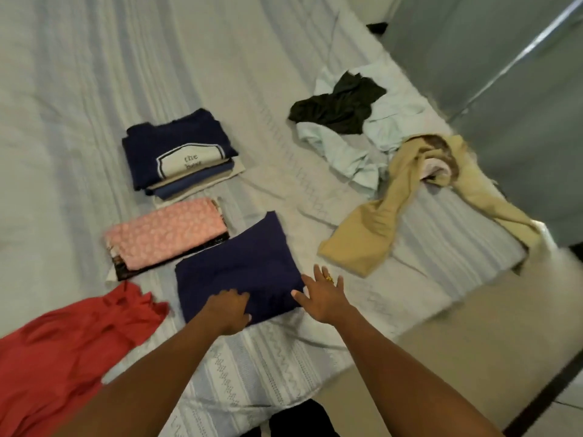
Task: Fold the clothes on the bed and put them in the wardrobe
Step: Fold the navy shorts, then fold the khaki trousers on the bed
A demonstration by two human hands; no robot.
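On the pale striped bedsheet (94, 89), your left hand (228, 310) grips the six o'clock edge of the folded navy blue cloth garment (239, 263), whose long axis runs eight-to-two o'clock, while your right hand (321, 294), fingers spread, touches its four o'clock corner.

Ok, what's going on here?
A person is folding clothes on the bed. The left hand grips the near edge of a folded dark blue garment; the right hand is open at its right edge. A navy stack and a pink stack lie beyond it. The red garment, tan garment, black garment and pale blue garment lie unfolded.
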